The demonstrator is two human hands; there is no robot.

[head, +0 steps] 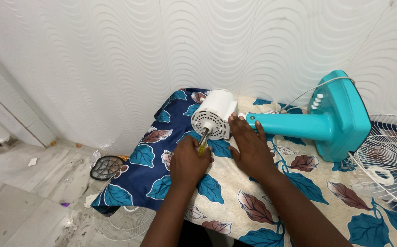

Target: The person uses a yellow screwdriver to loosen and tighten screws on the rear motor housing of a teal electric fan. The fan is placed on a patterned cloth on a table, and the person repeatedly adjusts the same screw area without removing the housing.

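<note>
Lying on the pale tiled floor [20, 201] at the far left was a round dark mesh paddle [107, 166], and just below the table edge a white wire fan guard [125, 224] showed against the tiles. Right of these, a table draped in a leaf-patterned cloth [235, 201] of blue, cream and brown stood against a white wall of wavy relief [116, 55]. The left hand [188, 160] was closed around the yellow handle of a screwdriver [202, 142], whose metal shaft ran up to the vented face of a white fan motor housing [214, 114] lying on its side on the cloth. Just beside it, the right hand [251, 146] lay flat with fingers spread, pressing down where the housing met the teal fan neck [290, 123]; it gripped nothing, and the two hands were near each other without touching. The neck ran rightward to the teal fan base [342, 119], tipped on its edge, with white buttons on it and a white cord [308, 91] looping behind. At the far right edge another white wire grille [391, 160] rested on the cloth, touching the base.
</note>
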